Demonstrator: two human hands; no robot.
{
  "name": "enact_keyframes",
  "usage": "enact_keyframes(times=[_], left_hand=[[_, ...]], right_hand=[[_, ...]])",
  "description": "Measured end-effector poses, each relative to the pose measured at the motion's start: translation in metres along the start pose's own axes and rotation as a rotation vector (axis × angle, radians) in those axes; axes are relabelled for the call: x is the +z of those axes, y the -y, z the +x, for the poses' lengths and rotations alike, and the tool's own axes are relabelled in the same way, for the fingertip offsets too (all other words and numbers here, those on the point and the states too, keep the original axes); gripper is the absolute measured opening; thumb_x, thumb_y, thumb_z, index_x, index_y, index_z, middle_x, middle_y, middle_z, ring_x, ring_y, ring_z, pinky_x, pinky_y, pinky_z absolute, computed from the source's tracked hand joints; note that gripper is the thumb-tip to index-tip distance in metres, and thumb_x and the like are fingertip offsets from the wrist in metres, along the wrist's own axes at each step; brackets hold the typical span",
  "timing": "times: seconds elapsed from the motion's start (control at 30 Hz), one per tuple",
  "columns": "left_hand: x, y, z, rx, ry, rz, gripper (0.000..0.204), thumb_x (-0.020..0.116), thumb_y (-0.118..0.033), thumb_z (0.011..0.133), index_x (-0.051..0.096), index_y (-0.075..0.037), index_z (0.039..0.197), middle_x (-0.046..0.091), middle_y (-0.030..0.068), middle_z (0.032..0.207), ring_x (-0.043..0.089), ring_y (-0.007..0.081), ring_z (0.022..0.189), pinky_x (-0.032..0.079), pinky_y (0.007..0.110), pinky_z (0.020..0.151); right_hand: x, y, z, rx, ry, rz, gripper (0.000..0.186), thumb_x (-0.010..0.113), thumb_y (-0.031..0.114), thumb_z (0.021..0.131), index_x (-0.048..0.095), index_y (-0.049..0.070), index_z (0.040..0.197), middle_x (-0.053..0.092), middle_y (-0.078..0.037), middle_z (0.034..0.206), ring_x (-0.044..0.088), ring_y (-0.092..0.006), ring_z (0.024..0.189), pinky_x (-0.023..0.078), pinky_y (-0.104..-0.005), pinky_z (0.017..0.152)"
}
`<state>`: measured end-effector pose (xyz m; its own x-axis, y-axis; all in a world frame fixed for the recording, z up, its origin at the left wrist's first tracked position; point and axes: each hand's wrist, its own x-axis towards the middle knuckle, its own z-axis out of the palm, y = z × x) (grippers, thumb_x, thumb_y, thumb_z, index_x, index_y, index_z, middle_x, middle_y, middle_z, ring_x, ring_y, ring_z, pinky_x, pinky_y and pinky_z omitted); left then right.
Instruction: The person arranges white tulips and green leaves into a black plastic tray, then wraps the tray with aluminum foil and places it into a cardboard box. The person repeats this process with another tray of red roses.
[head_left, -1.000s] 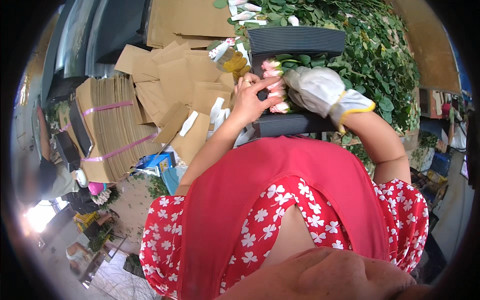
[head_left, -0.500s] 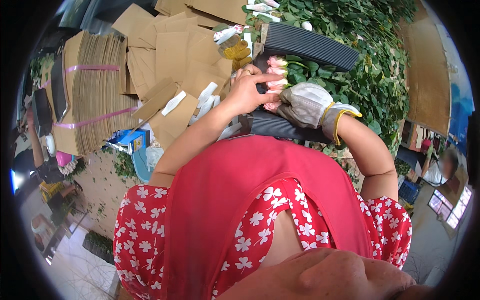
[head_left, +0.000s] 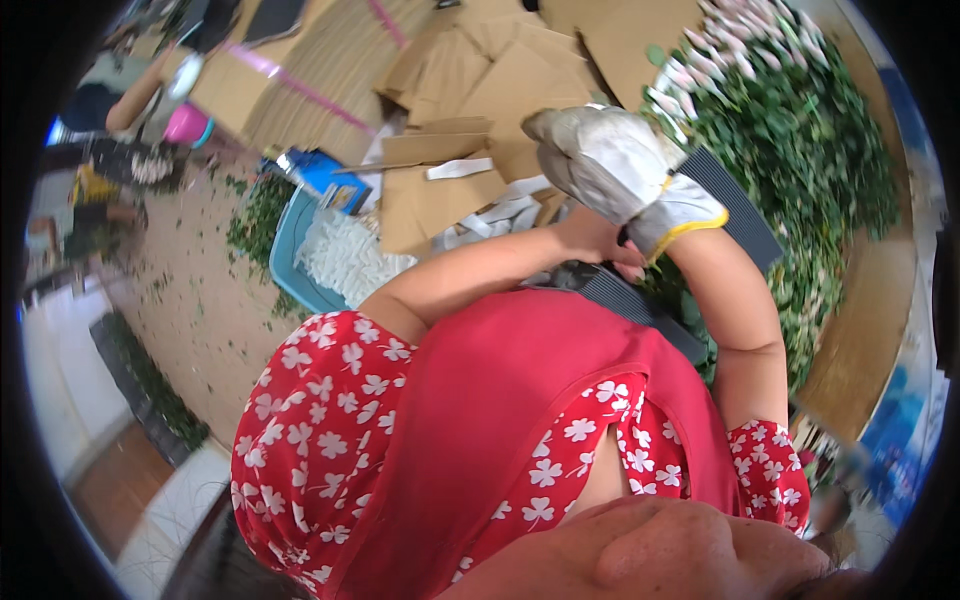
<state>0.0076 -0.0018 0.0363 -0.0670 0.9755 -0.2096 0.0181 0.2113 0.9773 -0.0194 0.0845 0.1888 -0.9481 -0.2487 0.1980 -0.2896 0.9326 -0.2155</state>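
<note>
My right hand [head_left: 600,160], in a white-grey glove with yellow trim, is raised over the work spot, fingers pressed together above the cardboard sheets [head_left: 490,80]; whether they hold anything is hidden. Below it, my left hand [head_left: 590,235] is bare and mostly covered by the glove, its fingers not clear. It rests between two black ribbed pads [head_left: 730,205], near green leaves [head_left: 675,300]; the pink roses there are largely hidden. Loose white sleeves [head_left: 485,225] lie on the cardboard beside my left forearm.
A blue tub of white pieces [head_left: 335,260] and a blue box [head_left: 320,175] stand left, beside a strapped cardboard stack [head_left: 290,90]. Rose stems with leaves [head_left: 810,150] and wrapped pink heads [head_left: 740,40] pile at right. A co-worker's arm [head_left: 135,95] shows at upper left.
My gloved right hand has lifted from beside the roses up and left across my left hand. The pink rose row is now mostly covered. The whole view has turned, showing more floor.
</note>
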Motion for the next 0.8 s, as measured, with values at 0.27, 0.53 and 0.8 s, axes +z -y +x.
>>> enact_keyframes(times=[0.27, 0.53, 0.8], left_hand=[[0.001, 0.005, 0.009, 0.457, -0.242, 0.312, 0.053, 0.071, -0.042, 0.079, 0.065, -0.006, 0.118, 0.066, 0.0142, 0.118, 0.058, 0.0307, 0.115, 0.042, 0.041, 0.102], [-0.005, 0.009, 0.002, 0.352, -0.327, 0.399, 0.051, 0.073, -0.047, 0.073, 0.069, -0.015, 0.112, 0.064, 0.0132, 0.113, 0.056, 0.0303, 0.113, 0.043, 0.041, 0.098], [0.004, 0.004, 0.012, 0.405, -0.313, 0.413, 0.05, 0.076, -0.053, 0.066, 0.073, -0.024, 0.107, 0.062, 0.0121, 0.109, 0.054, 0.0299, 0.111, 0.043, 0.042, 0.095]], right_hand=[[0.053, 0.058, 0.089, 0.102, 0.057, -0.046, 0.05, 0.072, 0.028, 0.078, 0.054, 0.009, 0.121, 0.062, -0.013, 0.112, 0.059, -0.0319, 0.105, 0.049, -0.0421, 0.09], [0.056, 0.12, 0.116, -0.168, -0.071, -0.081, 0.048, 0.069, 0.024, 0.076, 0.058, 0.013, 0.121, 0.059, -0.012, 0.116, 0.057, -0.0327, 0.107, 0.049, -0.0436, 0.091], [-0.017, 0.102, 0.088, 0.015, -0.226, 0.013, 0.021, 0.068, 0.021, 0.083, 0.07, 0.006, 0.098, 0.069, -0.014, 0.09, 0.065, -0.0297, 0.084, 0.051, -0.0415, 0.08]])
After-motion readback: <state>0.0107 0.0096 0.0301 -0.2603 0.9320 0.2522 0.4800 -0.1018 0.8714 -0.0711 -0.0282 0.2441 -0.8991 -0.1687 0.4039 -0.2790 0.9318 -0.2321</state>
